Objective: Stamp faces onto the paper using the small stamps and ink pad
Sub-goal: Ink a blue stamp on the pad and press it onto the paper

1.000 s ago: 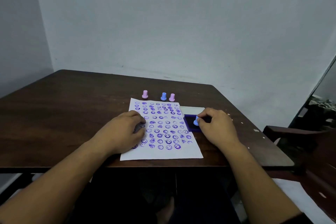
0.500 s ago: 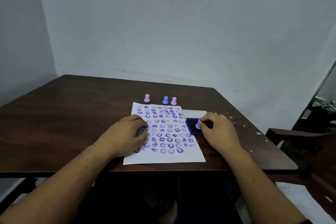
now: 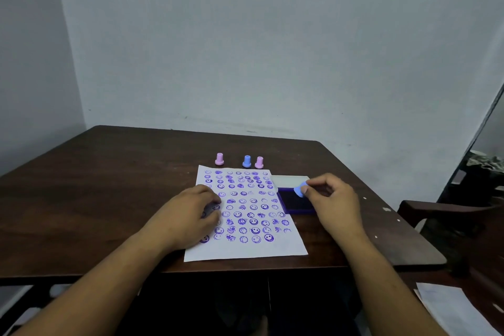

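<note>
A white paper (image 3: 246, 249) covered with several rows of purple stamped faces lies on the dark wooden table (image 3: 109, 185). My left hand (image 3: 191, 215) rests flat on the paper's left side, fingers curled loosely and holding nothing. My right hand (image 3: 331, 202) pinches a small blue stamp (image 3: 299, 190) just above the far edge of the dark ink pad (image 3: 293, 203), which sits right of the paper. The stamp is tilted, its face turned toward the pad. Two pink stamps (image 3: 219, 159) (image 3: 259, 162) and a blue stamp (image 3: 246, 161) stand upright beyond the paper.
The ink pad's pale lid (image 3: 289, 180) lies open behind it. A dark wooden chair (image 3: 450, 215) stands at the table's right, with white sheets (image 3: 458, 308) low at the right. Walls close off the back and left.
The right hand has lifted the blue stamp slightly off the ink pad and tilted it. The left hand has stayed on the paper. The view shifted down a little.
</note>
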